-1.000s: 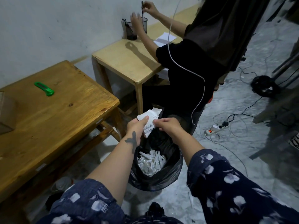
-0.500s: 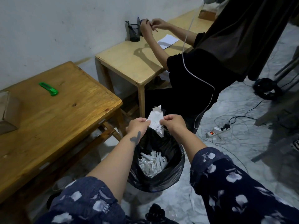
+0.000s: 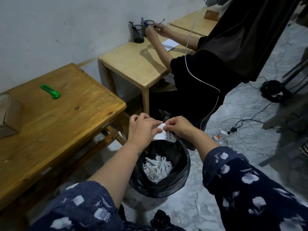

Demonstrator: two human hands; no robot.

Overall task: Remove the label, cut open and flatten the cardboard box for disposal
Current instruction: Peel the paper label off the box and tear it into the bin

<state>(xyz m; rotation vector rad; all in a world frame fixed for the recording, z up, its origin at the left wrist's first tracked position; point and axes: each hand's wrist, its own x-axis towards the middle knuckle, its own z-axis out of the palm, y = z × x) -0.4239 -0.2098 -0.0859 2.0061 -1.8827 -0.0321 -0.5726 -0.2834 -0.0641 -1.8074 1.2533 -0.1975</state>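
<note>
While I watched remotely, left hand (image 3: pixel 143 129) and right hand (image 3: pixel 180 126) were pinched shut on one label (image 3: pixel 164 135), held between them directly above the bin (image 3: pixel 173 182); cardboard box (image 3: pixel 9 115) lay far left on the table (image 3: pixel 70 124), cutter (image 3: pixel 50 91) beyond; left hand nearer, I judged.

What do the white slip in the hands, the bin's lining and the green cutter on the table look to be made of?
White slip: thin matte paper, barcode printed, bending between the fingers. Bin lining: glossy black plastic film, crinkled and shiny. Green cutter: probably moulded plastic, evenly coloured with a slight sheen.
</note>
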